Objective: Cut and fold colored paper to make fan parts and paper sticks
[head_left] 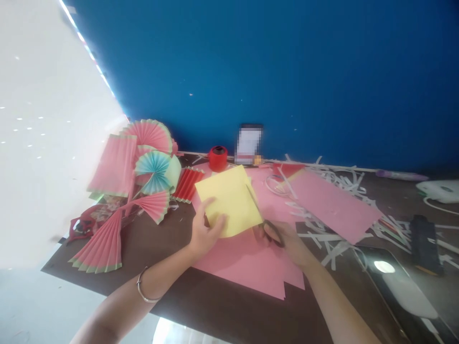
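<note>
My left hand grips a sheet of yellow paper by its lower left side, thumb on top and the other fingers mostly behind it. My right hand has its fingers in the dark handles of a pair of scissors. The scissor blades lie along the right edge of the yellow paper, pointing up and away from me. Beneath both hands, large sheets of pink paper are spread on the dark brown table.
Pleated paper fans stand at the left, beside a red pleated piece. A red tape roll and a blurred upright card sit by the blue wall. White paper strips, a pink sheet and a dark phone-like slab lie right.
</note>
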Motion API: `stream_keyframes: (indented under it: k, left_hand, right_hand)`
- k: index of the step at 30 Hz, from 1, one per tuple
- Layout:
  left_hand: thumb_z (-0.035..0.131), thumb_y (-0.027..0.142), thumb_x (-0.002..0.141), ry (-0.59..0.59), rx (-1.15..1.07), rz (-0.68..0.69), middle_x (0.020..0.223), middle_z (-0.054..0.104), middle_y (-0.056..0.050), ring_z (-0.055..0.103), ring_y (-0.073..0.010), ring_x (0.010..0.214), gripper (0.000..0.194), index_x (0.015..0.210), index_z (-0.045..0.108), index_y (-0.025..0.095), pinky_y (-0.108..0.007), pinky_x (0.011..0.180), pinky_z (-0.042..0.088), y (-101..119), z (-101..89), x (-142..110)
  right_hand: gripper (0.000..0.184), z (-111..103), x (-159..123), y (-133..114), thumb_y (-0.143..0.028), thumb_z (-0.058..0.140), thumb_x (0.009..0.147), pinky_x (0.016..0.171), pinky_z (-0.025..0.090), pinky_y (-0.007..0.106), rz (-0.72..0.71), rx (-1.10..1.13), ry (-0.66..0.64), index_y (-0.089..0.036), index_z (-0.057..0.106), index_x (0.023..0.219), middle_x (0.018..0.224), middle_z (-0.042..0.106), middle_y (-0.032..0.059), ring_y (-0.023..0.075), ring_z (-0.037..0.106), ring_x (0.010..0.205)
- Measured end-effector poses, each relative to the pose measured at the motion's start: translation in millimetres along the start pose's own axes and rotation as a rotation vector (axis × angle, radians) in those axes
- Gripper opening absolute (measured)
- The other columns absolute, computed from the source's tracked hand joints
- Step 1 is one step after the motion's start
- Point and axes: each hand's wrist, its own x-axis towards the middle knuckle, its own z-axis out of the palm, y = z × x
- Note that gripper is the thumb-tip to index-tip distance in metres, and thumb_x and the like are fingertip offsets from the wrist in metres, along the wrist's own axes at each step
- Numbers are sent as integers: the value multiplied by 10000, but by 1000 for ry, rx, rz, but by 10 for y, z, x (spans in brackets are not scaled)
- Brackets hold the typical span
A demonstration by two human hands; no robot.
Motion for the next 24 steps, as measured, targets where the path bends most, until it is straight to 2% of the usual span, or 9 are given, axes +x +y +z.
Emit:
stream_keyframes:
  k: [9, 24]
  left_hand:
    - [615, 310, 760, 0, -11, 6, 1134, 569, -88, 559, -203, 1037, 417, 1143, 490, 201, -311, 839, 497, -5, 6, 3]
    - [609, 290, 763, 7, 52, 63, 1144, 566, -91, 536, -217, 1078, 398, 1136, 502, 201, -339, 889, 471, -23, -10, 18]
  right_hand:
    - [346, 2, -2, 17, -408, 512, 794, 535, 338, 279, -61, 22, 1, -180, 513, 533, 516, 498, 2, 129, 451, 519]
    - [418, 6, -9, 28, -529, 487, 780, 484, 322, 269, -32, -34, 38, -182, 511, 548, 498, 480, -1, 117, 416, 478]
